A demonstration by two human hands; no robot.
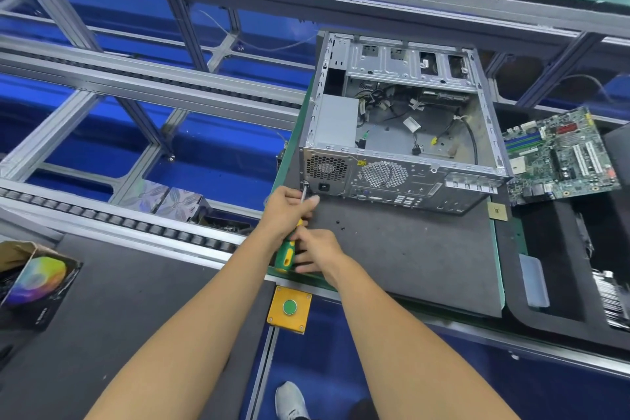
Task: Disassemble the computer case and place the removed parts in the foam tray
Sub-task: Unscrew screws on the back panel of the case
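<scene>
Shoe: my grey shoe [290, 401] on the blue floor, well below the computer case, cut off by the picture's lower edge.
Button box: yellow box with a green button [289, 307], below the case at the bench edge.
Right hand: my right hand [315, 251] curls round the green and yellow handle of the screwdriver [288, 251], just below the case's rear panel.
Left hand: my left hand [288, 211] pinches the screwdriver's metal shaft near its tip, fingers curled, at the case's lower-left rear corner.
Tip: it meets the rear panel beside the power socket; the screw itself is too small for me to make out.
Computer case: computer case [402, 119] lies open side up on the dark mat [409, 249], cables loose inside.
Circuit board: green circuit board [562, 160] just right of the case.
Foam tray: black foam tray [545, 324] right of the case, cut off by the frame; its contents are hard to read.
Small screws: dark specks [340, 225] on the mat below the case.
</scene>
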